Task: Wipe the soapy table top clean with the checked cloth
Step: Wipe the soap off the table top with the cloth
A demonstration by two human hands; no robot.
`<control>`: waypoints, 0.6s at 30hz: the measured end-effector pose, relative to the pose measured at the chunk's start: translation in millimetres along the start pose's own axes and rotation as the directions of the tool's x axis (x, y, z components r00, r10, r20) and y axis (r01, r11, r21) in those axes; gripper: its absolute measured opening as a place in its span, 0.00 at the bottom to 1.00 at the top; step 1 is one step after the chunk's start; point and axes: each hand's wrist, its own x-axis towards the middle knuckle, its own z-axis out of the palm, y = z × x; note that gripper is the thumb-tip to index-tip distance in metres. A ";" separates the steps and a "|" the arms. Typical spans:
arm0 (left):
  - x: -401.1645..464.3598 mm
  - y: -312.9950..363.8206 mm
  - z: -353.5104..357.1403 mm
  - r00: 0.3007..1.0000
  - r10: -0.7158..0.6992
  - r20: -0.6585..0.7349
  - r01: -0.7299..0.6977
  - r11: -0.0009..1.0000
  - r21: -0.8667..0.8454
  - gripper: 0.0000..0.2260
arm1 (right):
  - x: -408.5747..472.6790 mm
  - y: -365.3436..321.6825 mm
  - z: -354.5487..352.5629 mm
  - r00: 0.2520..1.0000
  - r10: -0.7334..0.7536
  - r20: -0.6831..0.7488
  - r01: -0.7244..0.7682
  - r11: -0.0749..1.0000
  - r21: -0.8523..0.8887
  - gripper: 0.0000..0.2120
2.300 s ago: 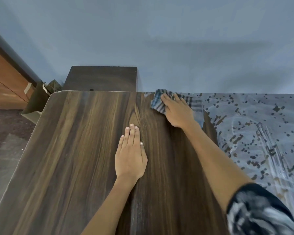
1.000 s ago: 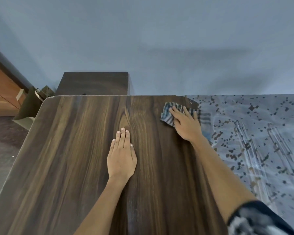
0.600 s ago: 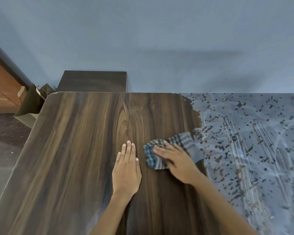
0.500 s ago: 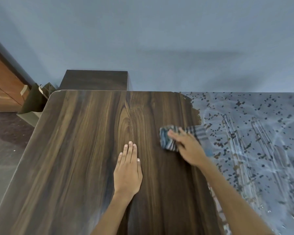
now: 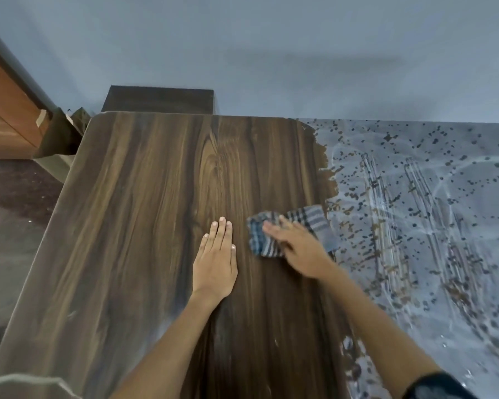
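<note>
Left hand [image 5: 215, 262] lies flat on the bare wood of the table [image 5: 144, 226], fingers straight and together, bracing and holding nothing. Just to its right, the right hand [image 5: 298, 251] presses the cloth [image 5: 291, 230] down with fingers spread flat on top (blurred, no curl visible), the cloth sitting at the boundary where clean wood meets the soap film [image 5: 415, 211]. Looks mid-wipe, roughly half the top done; next stroke should push right into the film, overlapping the cleared edge.
</note>
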 end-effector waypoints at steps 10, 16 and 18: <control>-42.3 6.4 -1.2 0.998 -0.026 0.062 0.028 0.999 -0.038 0.26 | 3.5 -44.9 31.7 0.990 0.126 -0.057 -0.125 0.992 0.021 0.24; -66.0 5.1 -4.1 0.997 0.011 0.076 -0.009 0.999 -0.033 0.29 | -89.7 -37.0 26.2 0.998 -0.026 0.058 0.024 0.999 0.035 0.26; -72.4 5.1 -4.9 0.997 0.019 0.079 -0.016 0.999 -0.039 0.30 | -83.5 -18.3 13.1 0.998 0.050 0.040 -0.051 0.998 0.035 0.26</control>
